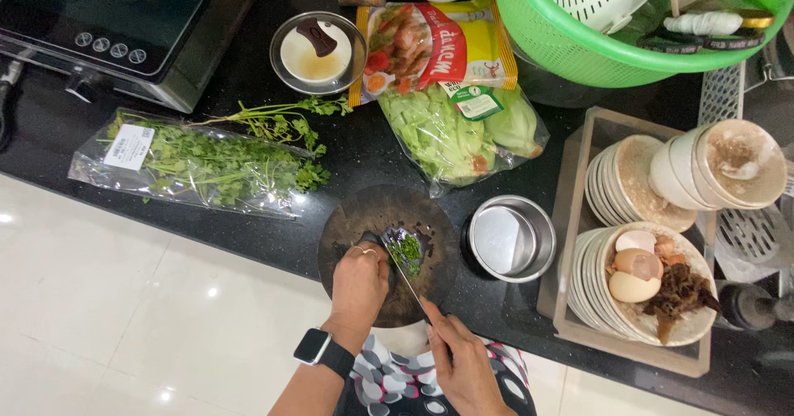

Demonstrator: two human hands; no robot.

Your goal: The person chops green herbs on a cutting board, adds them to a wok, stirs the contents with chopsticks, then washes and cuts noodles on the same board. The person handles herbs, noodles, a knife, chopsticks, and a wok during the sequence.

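Observation:
A round dark cutting board (368,213) lies at the counter's front edge. On it sits a small heap of chopped green herbs (406,252). My left hand (361,282), with a ring and a smartwatch on the wrist, presses down on the herbs from the left. My right hand (463,365) grips the handle of a knife (407,282), whose blade lies across the board right beside the herbs and my left fingers.
An open bag of coriander (198,164) lies left of the board, a bag of lettuce (459,135) behind it, a steel bowl (511,238) to its right. A wooden rack (571,217) holds plates with eggshells (635,275). A stove (116,27), a sauce bowl (318,52) and a green basket (579,40) stand behind.

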